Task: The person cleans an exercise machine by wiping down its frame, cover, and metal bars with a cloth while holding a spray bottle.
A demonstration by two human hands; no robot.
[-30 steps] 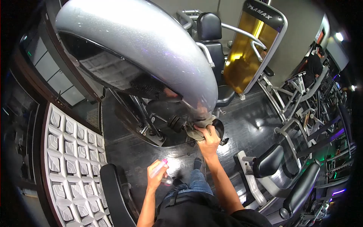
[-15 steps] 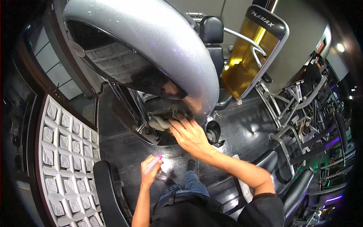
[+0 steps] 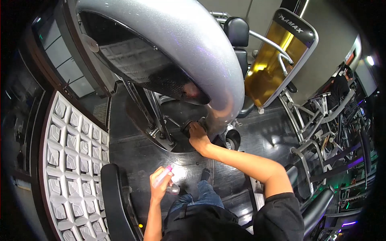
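Observation:
My left hand [image 3: 157, 185] is closed around a small clear spray bottle [image 3: 173, 189] with a pink and white spray head, held low above the floor. My right hand [image 3: 198, 139] reaches down to the foot of a curved silver machine frame [image 3: 201, 48], fingers bent around a dark greyish cloth [image 3: 202, 123]. Most of the cloth is hidden by the hand and its shadow. A black panel [image 3: 136, 60] fills the inside of the curve. Beside the hand, a round black cup-like holder [image 3: 233, 139] sits near the frame's base.
Metal rods [image 3: 159, 116] stand left of the frame's foot. A black padded seat [image 3: 236, 32] and a gold-panelled machine [image 3: 269, 60] are behind. A black pad [image 3: 114, 197] and white patterned wall [image 3: 74, 160] lie left. A person [image 3: 341, 86] is among equipment far right.
My right hand has moved with the cloth down the silver frame to its lower end, fingers turned more away from view. My left hand keeps the spray bottle in nearly the same place.

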